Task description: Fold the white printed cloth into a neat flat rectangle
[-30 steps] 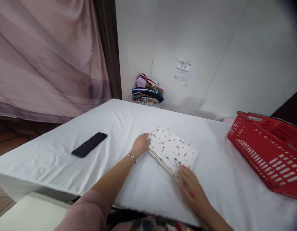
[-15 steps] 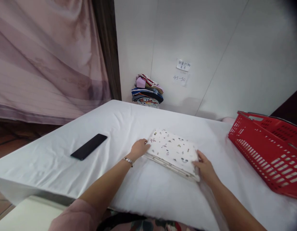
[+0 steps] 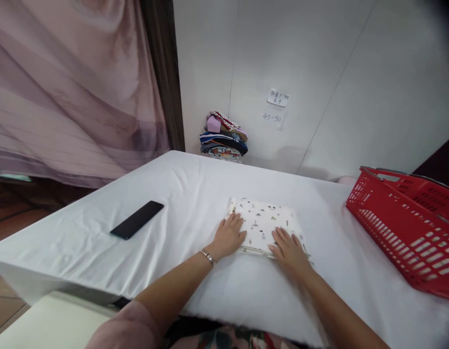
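A folded white cloth [image 3: 261,220] with small printed figures lies flat on the white-covered table [image 3: 159,271]. My left hand [image 3: 229,236] rests on its left part, palm down with the fingers stretched out. On the front right part of the cloth lies my right hand [image 3: 290,252], also flat, fingers spread a little. Neither hand grips the cloth; both touch its top. Folded layers show along the near edge between the hands.
A black phone [image 3: 137,219] lies on the table to the left. At the right stands a red plastic basket [image 3: 402,232]. Behind the far edge, against the wall, is a stack of folded clothes [image 3: 224,138]. Handwritten paper notes [image 3: 278,98] hang on the wall.
Both hands have let go of the cloth's side edges and moved inward onto its top. The cloth, held at both sides before, now lies flatter on the table.
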The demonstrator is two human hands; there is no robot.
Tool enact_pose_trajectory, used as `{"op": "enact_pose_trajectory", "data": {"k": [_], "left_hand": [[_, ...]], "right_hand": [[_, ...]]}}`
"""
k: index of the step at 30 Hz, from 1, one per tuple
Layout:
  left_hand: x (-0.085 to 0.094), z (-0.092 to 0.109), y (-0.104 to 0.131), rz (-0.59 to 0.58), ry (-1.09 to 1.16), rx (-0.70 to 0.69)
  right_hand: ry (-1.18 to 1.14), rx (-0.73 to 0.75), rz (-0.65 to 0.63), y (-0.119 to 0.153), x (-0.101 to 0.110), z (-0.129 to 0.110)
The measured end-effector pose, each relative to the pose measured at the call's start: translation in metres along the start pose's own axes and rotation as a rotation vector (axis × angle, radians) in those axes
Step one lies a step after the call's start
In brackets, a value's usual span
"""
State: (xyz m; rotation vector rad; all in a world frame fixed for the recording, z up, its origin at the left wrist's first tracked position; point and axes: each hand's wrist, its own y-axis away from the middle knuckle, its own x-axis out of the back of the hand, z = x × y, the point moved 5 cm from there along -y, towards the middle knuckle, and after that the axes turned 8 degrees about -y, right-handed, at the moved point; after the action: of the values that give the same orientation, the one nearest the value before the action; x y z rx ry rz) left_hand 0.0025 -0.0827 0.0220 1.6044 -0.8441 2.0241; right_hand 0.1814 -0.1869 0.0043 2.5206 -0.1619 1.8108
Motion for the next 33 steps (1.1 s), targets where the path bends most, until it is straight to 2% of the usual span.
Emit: {"op": "enact_pose_trajectory", "data": {"k": [4,7,9,13,17,21,24,33], "left_hand": [[-0.007,-0.006,0.008,-0.028,0.024,0.014],[-0.002,-0.005,0.007,-0.074,0.037,0.02],[0.004,-0.001,-0.002,-0.092,0.015,0.038],[0.015,0.01,-0.033,-0.02,-0.071,0.033],[0.002,0.006,-0.048,-0.125,-0.104,0.072],[-0.011,-0.006,-0.03,-0.158,-0.034,0.079],[-0.014,-0.016,-0.012,-0.166,0.026,0.104],[-0.004,-0.028,0.018,-0.124,0.153,0.21]], "right_hand": [[0.007,0.007,-0.015,0.015,-0.003,0.006],[-0.055,-0.003,-0.054,0.023,0.001,0.013],[-0.12,-0.022,-0.086,0.02,0.006,0.014],[-0.164,-0.042,-0.037,-0.012,0.027,0.008],[-0.026,-0.085,0.048,-0.057,0.037,0.01],[0.094,-0.185,-0.008,-0.074,0.018,0.036],[0.121,-0.175,-0.011,-0.074,0.005,0.049],[0.058,-0.165,0.002,-0.074,0.008,0.049]]}}
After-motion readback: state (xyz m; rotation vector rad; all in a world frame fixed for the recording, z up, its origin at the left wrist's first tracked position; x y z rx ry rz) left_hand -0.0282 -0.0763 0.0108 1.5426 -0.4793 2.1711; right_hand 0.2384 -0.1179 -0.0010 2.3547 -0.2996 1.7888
